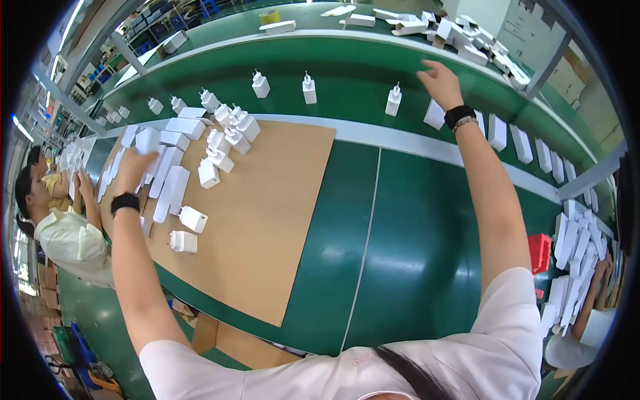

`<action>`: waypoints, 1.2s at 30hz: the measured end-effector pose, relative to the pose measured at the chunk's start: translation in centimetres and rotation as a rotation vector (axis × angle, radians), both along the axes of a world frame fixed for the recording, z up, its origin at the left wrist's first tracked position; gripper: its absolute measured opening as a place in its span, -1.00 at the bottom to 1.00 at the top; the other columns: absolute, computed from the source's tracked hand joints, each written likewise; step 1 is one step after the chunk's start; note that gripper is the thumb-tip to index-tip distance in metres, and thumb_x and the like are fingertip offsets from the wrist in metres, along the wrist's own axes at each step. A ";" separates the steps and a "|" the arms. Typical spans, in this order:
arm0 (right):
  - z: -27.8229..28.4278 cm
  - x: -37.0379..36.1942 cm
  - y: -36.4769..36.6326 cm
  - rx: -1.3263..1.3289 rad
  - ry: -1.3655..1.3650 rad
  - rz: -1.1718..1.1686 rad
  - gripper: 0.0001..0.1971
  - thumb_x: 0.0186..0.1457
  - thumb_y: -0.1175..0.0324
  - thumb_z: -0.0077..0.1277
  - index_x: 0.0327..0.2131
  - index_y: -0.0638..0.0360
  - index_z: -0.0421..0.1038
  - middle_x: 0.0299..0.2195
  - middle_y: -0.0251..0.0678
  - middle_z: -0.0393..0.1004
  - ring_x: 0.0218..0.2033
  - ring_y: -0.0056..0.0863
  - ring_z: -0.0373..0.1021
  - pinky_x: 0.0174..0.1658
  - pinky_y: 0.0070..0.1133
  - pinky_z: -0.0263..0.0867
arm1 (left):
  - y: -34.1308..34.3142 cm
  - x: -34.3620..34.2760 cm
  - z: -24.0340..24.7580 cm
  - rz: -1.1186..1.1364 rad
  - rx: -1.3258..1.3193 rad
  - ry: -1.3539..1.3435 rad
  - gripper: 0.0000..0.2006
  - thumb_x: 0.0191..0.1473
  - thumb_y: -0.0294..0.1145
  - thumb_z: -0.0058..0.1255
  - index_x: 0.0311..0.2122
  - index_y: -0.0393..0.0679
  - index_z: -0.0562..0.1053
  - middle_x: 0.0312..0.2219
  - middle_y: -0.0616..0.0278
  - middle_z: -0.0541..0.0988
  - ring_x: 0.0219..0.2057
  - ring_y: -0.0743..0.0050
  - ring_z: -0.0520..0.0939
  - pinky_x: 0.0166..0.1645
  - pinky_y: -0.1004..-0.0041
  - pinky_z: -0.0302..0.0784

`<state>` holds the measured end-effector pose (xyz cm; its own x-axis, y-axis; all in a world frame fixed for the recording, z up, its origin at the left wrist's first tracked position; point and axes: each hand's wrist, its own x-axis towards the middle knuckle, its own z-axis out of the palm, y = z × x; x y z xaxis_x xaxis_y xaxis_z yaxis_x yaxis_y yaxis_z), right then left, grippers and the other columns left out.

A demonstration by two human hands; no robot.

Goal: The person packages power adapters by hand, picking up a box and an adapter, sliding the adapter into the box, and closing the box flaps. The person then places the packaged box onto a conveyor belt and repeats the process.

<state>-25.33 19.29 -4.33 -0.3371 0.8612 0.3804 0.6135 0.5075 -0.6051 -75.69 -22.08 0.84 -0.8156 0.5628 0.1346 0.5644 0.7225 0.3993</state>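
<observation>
My left hand (135,168) is over the rows of white boxes on the left of the brown board. Its fingers close on a small white block-shaped thing (148,140), blurred by motion; its exact kind is hard to tell. My right hand (440,81) reaches over the green belt with bent fingers apart and nothing visible in them. Below it and to its left stands a white plug charger (394,100), prongs up; a white box (435,115) is just beneath the wrist. Several white chargers (230,130) cluster beside the boxes (175,187), and two more chargers (193,219) lie nearer me.
The brown board (280,220) covers the left of the green table (420,260). Chargers and white boxes (522,143) stand along the green belt (353,80). A shelf beyond holds piled white boxes (460,37) and yellow tape (270,17). A red bin (540,253) is at right. Co-workers (73,233) sit at both sides.
</observation>
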 end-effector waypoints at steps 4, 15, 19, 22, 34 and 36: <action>-0.1 -1.9 -2.6 0.019 -0.241 0.131 -0.20 -0.22 0.13 0.19 0.10 0.20 0.09 -0.12 0.06 0.38 -0.10 -0.14 0.35 -0.04 -0.44 0.27 | 0.0 8.6 7.8 -0.349 0.585 -0.324 -0.65 0.02 -0.26 0.06 -0.13 -0.23 0.33 -0.30 0.21 0.51 -0.28 0.56 0.50 -0.17 0.56 0.34; -0.9 -4.0 -6.6 -0.259 0.393 0.279 -0.33 -0.04 0.46 0.01 0.12 0.07 -0.12 -0.17 -0.08 0.37 -0.29 -0.40 0.39 -0.23 -0.50 0.39 | 3.4 31.3 0.3 -0.717 1.091 -1.125 -0.43 -0.09 -0.53 0.09 0.07 -0.08 0.19 -0.14 0.06 0.45 -0.21 0.24 0.53 -0.23 0.36 0.49; 5.6 -1.4 -16.0 -0.277 0.474 0.808 -0.45 -0.02 0.47 0.02 0.02 0.08 -0.02 -0.17 -0.19 0.38 -0.25 -0.52 0.36 -0.23 -0.59 0.35 | 6.3 31.0 -3.3 -0.815 1.029 -1.964 -0.41 -0.11 -0.54 0.10 0.07 -0.07 0.17 -0.03 0.00 0.36 -0.13 0.16 0.49 -0.09 0.25 0.44; 4.5 -1.0 -21.6 -0.448 0.434 0.902 -0.56 0.02 0.40 0.03 -0.06 0.10 0.06 -0.13 -0.21 0.37 -0.23 -0.56 0.35 -0.26 -0.62 0.33 | 7.4 32.6 -5.2 -0.844 1.014 -1.620 -0.45 -0.14 -0.52 0.15 0.01 -0.12 0.22 -0.05 0.08 0.33 -0.06 0.17 0.43 0.00 0.21 0.37; 2.5 -1.2 -21.6 -0.423 0.385 0.892 -0.57 -0.22 0.61 0.12 -0.19 0.14 0.30 -0.23 -0.36 0.38 -0.18 -0.52 0.35 -0.11 -0.57 0.28 | 6.5 31.8 -7.0 -1.174 0.597 -0.508 -0.35 -0.21 -0.57 0.17 0.07 -0.18 0.23 -0.08 0.05 0.39 -0.05 0.26 0.45 -0.01 0.40 0.38; 2.9 -1.7 -21.8 -0.380 0.379 0.922 -0.66 -0.19 0.61 0.09 -0.26 0.15 0.31 -0.26 -0.34 0.39 -0.23 -0.51 0.35 -0.17 -0.60 0.27 | 6.0 32.3 -6.5 -1.159 0.577 -1.436 -0.28 -0.19 -0.59 0.10 0.15 -0.15 0.11 0.01 0.05 0.28 0.05 0.26 0.35 0.05 0.38 0.32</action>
<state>-27.00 -2.48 -1.44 -0.8354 0.4180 0.3570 -0.1724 0.4174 -0.8922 -43.35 -16.10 -5.67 0.2110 0.9666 0.1457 -0.3188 -0.0729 0.9450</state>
